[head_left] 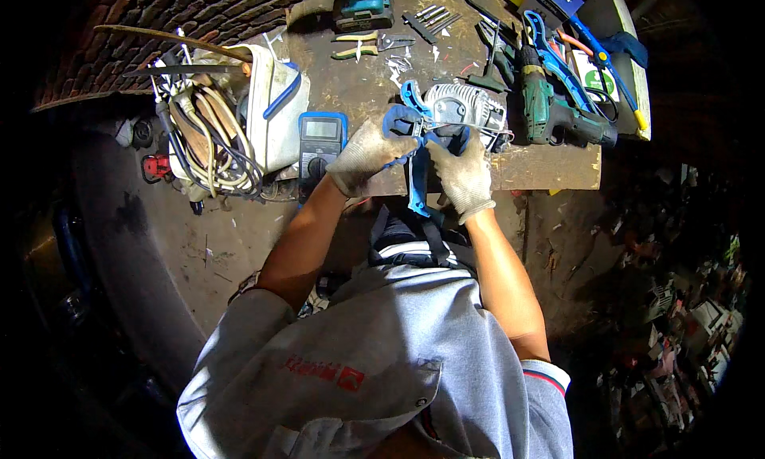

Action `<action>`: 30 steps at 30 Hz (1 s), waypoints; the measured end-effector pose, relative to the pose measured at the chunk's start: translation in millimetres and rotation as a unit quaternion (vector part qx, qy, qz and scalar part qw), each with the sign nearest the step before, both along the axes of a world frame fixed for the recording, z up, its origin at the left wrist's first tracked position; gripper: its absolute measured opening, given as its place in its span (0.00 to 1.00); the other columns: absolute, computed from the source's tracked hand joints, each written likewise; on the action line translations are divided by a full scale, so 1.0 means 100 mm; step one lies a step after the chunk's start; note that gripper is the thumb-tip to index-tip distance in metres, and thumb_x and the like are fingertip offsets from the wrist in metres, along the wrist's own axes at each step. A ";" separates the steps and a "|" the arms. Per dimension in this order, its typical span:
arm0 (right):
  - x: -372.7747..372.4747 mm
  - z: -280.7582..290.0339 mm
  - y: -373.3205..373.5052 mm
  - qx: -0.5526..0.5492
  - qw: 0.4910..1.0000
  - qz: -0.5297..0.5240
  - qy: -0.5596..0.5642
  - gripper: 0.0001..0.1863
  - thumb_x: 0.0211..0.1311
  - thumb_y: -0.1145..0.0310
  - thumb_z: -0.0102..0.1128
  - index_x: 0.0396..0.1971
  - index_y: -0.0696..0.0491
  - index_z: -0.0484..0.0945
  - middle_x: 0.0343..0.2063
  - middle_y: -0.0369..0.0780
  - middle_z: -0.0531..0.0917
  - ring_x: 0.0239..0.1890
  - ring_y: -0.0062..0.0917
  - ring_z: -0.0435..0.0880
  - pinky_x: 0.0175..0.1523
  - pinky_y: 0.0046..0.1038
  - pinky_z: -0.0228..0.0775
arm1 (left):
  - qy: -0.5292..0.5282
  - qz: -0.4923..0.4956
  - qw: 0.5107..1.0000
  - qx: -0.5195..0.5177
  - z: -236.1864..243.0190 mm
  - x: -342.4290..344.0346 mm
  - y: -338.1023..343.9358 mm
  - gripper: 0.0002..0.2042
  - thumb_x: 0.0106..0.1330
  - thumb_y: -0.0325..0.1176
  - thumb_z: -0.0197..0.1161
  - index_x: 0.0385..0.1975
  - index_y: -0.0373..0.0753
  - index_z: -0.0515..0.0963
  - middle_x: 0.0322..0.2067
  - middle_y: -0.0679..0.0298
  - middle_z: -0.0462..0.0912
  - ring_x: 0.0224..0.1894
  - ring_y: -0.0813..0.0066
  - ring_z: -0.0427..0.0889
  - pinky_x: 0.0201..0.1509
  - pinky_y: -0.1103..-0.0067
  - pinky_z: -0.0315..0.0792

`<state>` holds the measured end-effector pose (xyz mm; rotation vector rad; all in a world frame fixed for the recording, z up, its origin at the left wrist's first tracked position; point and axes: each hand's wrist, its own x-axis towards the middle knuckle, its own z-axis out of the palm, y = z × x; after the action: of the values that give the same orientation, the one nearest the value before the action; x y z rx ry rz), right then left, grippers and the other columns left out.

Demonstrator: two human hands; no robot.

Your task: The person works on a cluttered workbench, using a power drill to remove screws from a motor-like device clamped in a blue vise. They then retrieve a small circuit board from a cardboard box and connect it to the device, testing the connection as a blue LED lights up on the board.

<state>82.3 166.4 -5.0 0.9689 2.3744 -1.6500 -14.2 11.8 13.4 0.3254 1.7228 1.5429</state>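
Over the bench (550, 168), the left hand (381, 145) curls round a blue tool (417, 185), the right hand (462, 158) bent alongside, grip unclear.

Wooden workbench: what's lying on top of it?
On the bench lie snips, a finned metal part and a green drill, among others. Whatever is directly under them, or behind the left hand and right hand, is covered.

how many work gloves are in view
2: one glove on the left hand, a second glove on the right hand, both at the table's near edge. Others may be hidden.
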 end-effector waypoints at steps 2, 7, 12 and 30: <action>-0.02 0.20 0.04 0.087 0.994 0.045 -0.039 0.27 0.51 0.56 0.66 0.44 0.62 0.75 0.34 0.57 0.81 0.41 0.52 0.80 0.48 0.43 0.71 | 0.046 0.007 0.999 -0.007 -0.08 0.02 0.00 0.16 0.58 0.31 0.68 0.45 0.35 0.78 0.35 0.69 0.82 0.33 0.84 0.76 0.37 0.82 0.73; -0.07 0.42 0.13 0.328 0.916 0.188 0.138 0.27 0.52 0.63 0.65 0.54 0.53 0.72 0.50 0.50 0.75 0.47 0.45 0.80 0.48 0.41 0.74 | 0.072 -0.018 0.995 -0.068 -0.10 0.02 -0.03 0.17 0.57 0.30 0.69 0.46 0.36 0.78 0.38 0.66 0.84 0.37 0.81 0.78 0.43 0.79 0.75; -0.22 0.31 0.15 0.292 0.913 0.285 0.022 0.25 0.53 0.63 0.64 0.53 0.49 0.74 0.46 0.47 0.79 0.47 0.40 0.81 0.50 0.40 0.74 | 0.073 0.003 0.995 -0.061 -0.05 0.02 0.00 0.17 0.56 0.32 0.70 0.45 0.35 0.78 0.37 0.62 0.85 0.38 0.78 0.81 0.46 0.77 0.75; -0.14 0.01 0.12 0.300 0.920 0.208 0.141 0.19 0.53 0.60 0.61 0.44 0.52 0.80 0.34 0.46 0.83 0.37 0.41 0.83 0.43 0.39 0.75 | 0.003 -0.013 1.000 -0.021 -0.22 -0.07 -0.07 0.14 0.60 0.31 0.66 0.45 0.34 0.78 0.39 0.64 0.84 0.39 0.79 0.79 0.44 0.78 0.75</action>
<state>68.0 178.8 -4.0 0.2198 3.0849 -0.9726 -20.9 5.1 -9.1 0.3293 1.7473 1.4864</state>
